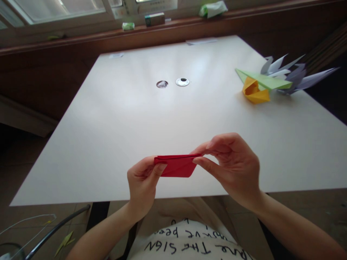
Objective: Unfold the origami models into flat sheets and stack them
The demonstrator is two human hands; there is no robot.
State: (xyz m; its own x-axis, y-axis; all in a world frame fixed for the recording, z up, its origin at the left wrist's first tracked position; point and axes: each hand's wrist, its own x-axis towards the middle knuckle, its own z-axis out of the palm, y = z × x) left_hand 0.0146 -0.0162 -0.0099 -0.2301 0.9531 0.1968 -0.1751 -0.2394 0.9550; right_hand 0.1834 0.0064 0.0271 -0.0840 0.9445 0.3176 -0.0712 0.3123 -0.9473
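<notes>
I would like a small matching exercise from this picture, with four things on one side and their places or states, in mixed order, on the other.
Things:
1. red paper
2. yellow paper
3. green-and-white packet
4. white shirt

Places or states:
A. on the window ledge
B. bears dark lettering
C. held between left hand and right hand
D. on the table, just in front of the light green paper

Pairs: 1-C, 2-D, 3-A, 4-B
</notes>
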